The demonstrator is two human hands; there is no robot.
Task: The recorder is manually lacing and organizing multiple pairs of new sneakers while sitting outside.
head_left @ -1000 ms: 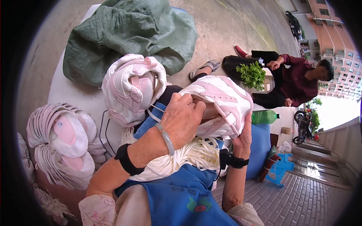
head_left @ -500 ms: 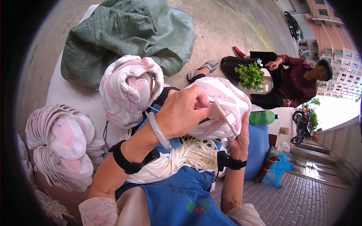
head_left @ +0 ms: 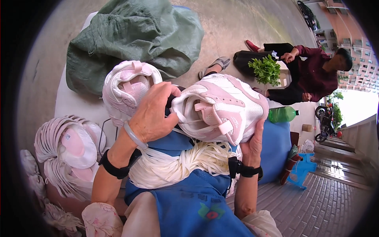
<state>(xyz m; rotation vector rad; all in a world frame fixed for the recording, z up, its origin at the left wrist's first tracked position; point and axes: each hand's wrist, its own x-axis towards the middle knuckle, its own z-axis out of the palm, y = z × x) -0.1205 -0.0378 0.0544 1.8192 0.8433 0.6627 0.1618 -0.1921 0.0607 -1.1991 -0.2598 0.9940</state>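
A pink and white sneaker upper (head_left: 241, 100) is held up in front of me, its collar turned to the left. My right hand (head_left: 252, 144) grips it from below and the right side, the thumb up along the toe end. At the collar, the thumb and forefinger of my left hand (head_left: 156, 114) straddle the edge; the other fingers are curled out of sight. Another pink and white upper (head_left: 128, 85) stands just beyond my left hand. Across my lap, on the blue apron (head_left: 177, 211), lies a thick bundle of cream laces (head_left: 177, 168).
Nested uppers (head_left: 75, 148) are piled at the left, with more pale bundles below. A green woven sack (head_left: 134, 43) lies ahead. To the right are a green bottle (head_left: 282, 113) and a blue stool (head_left: 302, 172). A seated person (head_left: 316, 81) is near leafy greens (head_left: 266, 70).
The held upper has been turned so its collar opening shows. My left hand has moved left from the lacing area to the collar edge. My right hand still supports the upper.
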